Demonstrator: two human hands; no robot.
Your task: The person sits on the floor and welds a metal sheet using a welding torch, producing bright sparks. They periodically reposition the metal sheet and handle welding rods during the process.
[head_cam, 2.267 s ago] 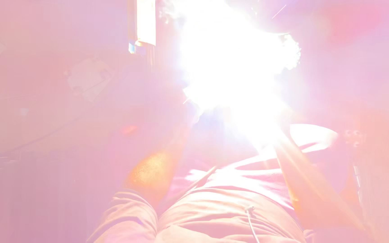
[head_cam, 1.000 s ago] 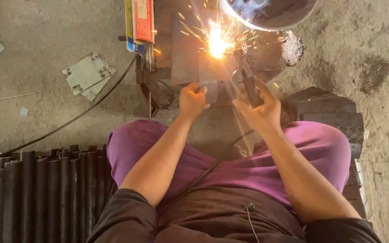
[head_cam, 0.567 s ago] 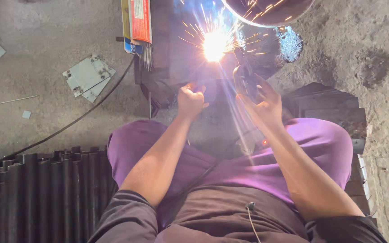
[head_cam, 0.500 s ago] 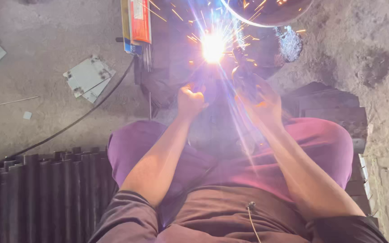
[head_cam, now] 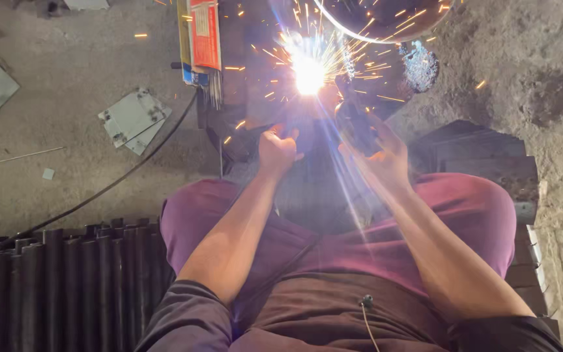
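Arc (head_cam: 309, 73): bright point with sparks, just ahead of both hands, slightly nearer the right.
Right hand (head_cam: 374, 151): closed around a dark electrode holder (head_cam: 353, 122); its long axis runs from the grip forward and left to the arc.
Left hand (head_cam: 276, 148): fisted beside the dark workpiece (head_cam: 255, 98); whether it grips anything cannot be told.
Pose: both forearms extended over the knees, converging forward.
Left of grip: pack of welding rods (head_cam: 201, 40), cable (head_cam: 99, 195).

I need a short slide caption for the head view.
Right hand holds a welding holder at a sparking arc; left hand closed nearby.
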